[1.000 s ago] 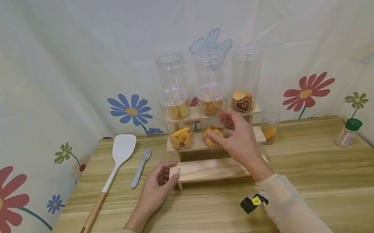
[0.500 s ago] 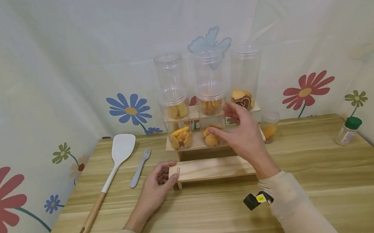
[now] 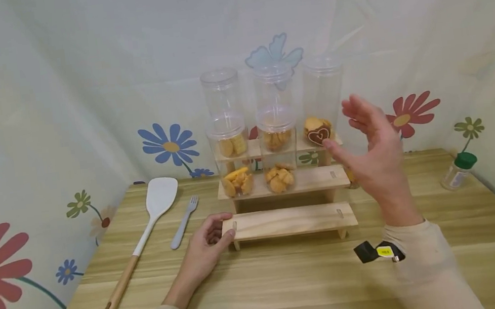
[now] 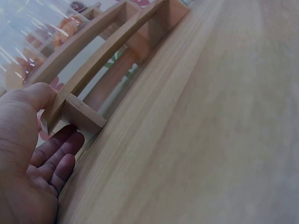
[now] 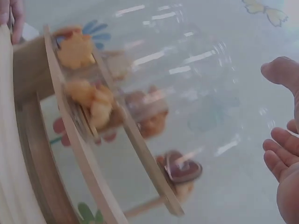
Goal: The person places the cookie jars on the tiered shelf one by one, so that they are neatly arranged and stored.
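Observation:
My left hand (image 3: 208,248) grips the left end of a stepped wooden display rack (image 3: 289,221), thumb on top of the lowest step. In the left wrist view the other fingers (image 4: 60,161) curl beside its foot. My right hand (image 3: 378,160) is raised right of the rack, fingers spread, holding nothing. On the middle step stand two clear jars of cookies, a left jar (image 3: 238,181) and a centre jar (image 3: 279,177). The top step bears three taller-looking clear jars; the rightmost jar (image 3: 320,90) contains a chocolate heart cookie (image 3: 319,136).
A small jar (image 3: 352,179) behind the rack's right side is mostly hidden by my right hand. A green-capped shaker (image 3: 459,171) stands at the far right. Left of the rack lie a white spatula (image 3: 162,197) with a wooden handle and a small grey fork (image 3: 184,223).
My right hand has moved away from the centre jar on the middle step, to the right and up, with its fingers spreading. The left hand keeps its hold on the rack.

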The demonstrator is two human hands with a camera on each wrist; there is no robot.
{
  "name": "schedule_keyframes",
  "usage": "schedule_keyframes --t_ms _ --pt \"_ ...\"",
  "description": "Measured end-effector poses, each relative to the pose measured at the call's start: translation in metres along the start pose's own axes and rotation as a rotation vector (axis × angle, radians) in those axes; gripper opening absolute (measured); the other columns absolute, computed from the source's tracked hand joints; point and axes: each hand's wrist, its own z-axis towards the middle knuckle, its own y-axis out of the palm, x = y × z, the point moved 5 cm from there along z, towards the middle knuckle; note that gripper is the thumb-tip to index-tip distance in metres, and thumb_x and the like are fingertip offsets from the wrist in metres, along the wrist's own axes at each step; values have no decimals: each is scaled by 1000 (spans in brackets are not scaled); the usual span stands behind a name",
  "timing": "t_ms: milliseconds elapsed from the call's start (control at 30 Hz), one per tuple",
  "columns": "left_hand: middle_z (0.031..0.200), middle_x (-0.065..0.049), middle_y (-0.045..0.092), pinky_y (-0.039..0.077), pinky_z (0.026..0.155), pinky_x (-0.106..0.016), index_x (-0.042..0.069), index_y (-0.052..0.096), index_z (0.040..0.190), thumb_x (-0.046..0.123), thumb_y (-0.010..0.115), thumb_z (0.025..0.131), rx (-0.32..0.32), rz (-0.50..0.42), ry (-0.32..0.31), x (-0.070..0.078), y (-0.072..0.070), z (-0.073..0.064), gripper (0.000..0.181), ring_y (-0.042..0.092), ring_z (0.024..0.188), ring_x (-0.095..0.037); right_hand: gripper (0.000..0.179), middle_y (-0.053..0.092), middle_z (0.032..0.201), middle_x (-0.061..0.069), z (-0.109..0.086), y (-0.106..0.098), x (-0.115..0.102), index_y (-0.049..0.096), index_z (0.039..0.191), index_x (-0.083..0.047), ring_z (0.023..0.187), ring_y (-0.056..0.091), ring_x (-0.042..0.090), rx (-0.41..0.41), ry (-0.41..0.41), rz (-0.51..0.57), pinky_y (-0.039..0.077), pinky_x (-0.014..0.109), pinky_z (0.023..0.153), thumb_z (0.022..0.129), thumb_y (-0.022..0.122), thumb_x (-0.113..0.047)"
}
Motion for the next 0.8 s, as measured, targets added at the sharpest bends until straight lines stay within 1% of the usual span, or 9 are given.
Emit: schedule_keyframes --t_ms 100,200,333,367,500,567,667,800 --pt "114 -6 74 54 82 -27 22 69 144 29 79 107 -4 3 1 0 1 0 39 68 99 -22 83 66 153 7 1 -21 9 55 161 -5 144 60 21 36 25 -27 46 28 119 87 89 8" --pt "114 -6 74 54 82 -27 22 69 144 29 79 107 -3 2 3 0 0 0 38 69 98 -22 84 64 157 6 1 -39 24 54 163 -9 145 60 19 60 76 -112 45 28 121 89 91 2" --pt "112 -7 74 54 82 -27 22 70 143 29 79 107 2 2 5 -1 -1 -1 37 69 97 -22 84 60 162 4 -4 -55 49 51 166 -17 149 56 22 64 186 -200 40 29 126 94 91 -11" --pt "112 -7 74 54 82 -27 22 70 143 29 79 108 2 1 5 -2 -1 -2 37 69 97 -22 84 58 164 4 -5 -58 56 49 167 -18 151 55 23 61 218 -209 39 30 127 95 91 -14" --pt "112 -7 75 55 83 -27 23 70 143 29 78 108 3 2 5 -3 -2 -3 37 69 99 -22 85 53 169 5 -13 -63 85 45 171 -20 156 49 25 35 340 -212 36 34 130 98 89 -25" --pt "113 -7 75 55 84 -27 22 70 143 29 78 108 3 2 7 -3 -2 -2 37 69 100 -21 88 51 171 6 -16 -63 99 42 172 -19 157 48 26 19 379 -199 36 36 130 99 89 -27" --pt "114 -6 75 55 85 -27 19 69 145 29 78 108 1 4 8 -3 -1 -2 39 70 100 -21 91 51 170 11 -21 -62 118 40 173 -14 157 48 30 -2 412 -167 37 37 130 98 90 -26" --pt "115 -6 75 55 84 -27 14 67 147 28 78 108 -6 4 7 0 0 -1 43 70 101 -22 92 49 171 16 -29 -59 139 37 173 -10 157 47 34 -37 450 -146 37 39 130 99 89 -27"
